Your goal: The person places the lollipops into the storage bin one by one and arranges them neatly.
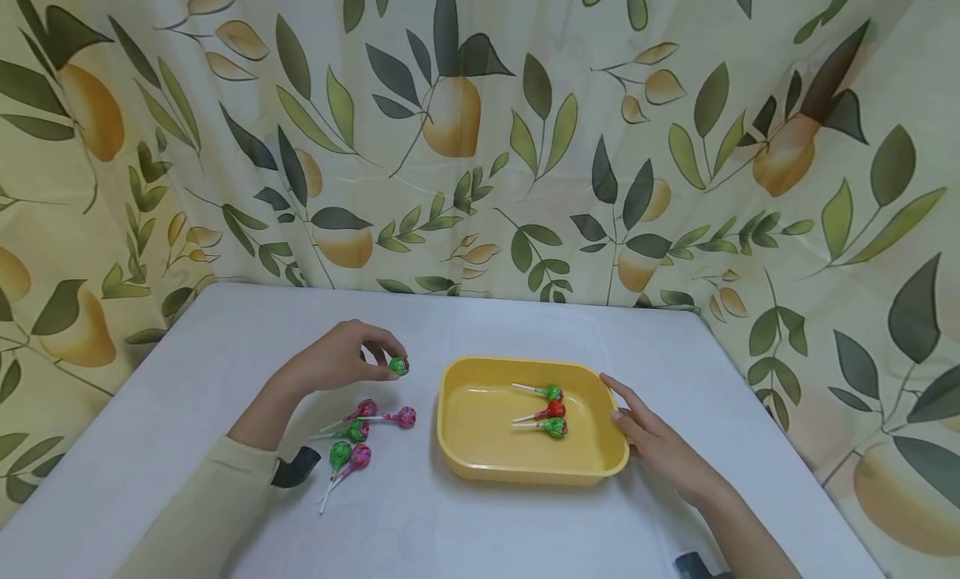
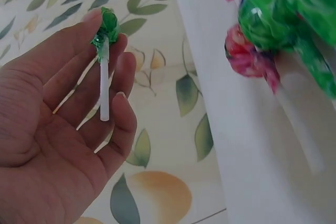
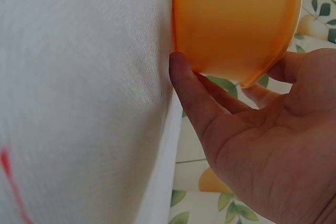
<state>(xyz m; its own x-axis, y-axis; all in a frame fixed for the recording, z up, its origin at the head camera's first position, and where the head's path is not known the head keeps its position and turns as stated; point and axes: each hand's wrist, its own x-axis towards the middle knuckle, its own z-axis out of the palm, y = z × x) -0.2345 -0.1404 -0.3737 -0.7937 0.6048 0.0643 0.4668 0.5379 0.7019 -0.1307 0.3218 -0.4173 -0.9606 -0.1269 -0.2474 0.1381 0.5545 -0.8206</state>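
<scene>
My left hand (image 1: 341, 358) pinches a green-wrapped lollipop (image 2: 107, 30) by its head between thumb and fingertips, above the table left of the tray. The white stick points down toward the palm in the left wrist view. At the right end of a yellow tray (image 1: 517, 471), my right hand (image 1: 660, 441) holds the rim and side wall, fingers against the outside. Inside the tray lie a green lollipop (image 1: 553, 392), a red lollipop (image 1: 556, 408) and another green lollipop (image 1: 555, 427), in a column with sticks pointing left.
Several more lollipops lie loosely grouped below my left hand, among them a pink lollipop (image 1: 406, 416) and a green lollipop (image 1: 340, 454). A white cloth covers the table (image 1: 360, 529). Behind it hangs a curtain (image 1: 480, 196) printed with fruit and leaves.
</scene>
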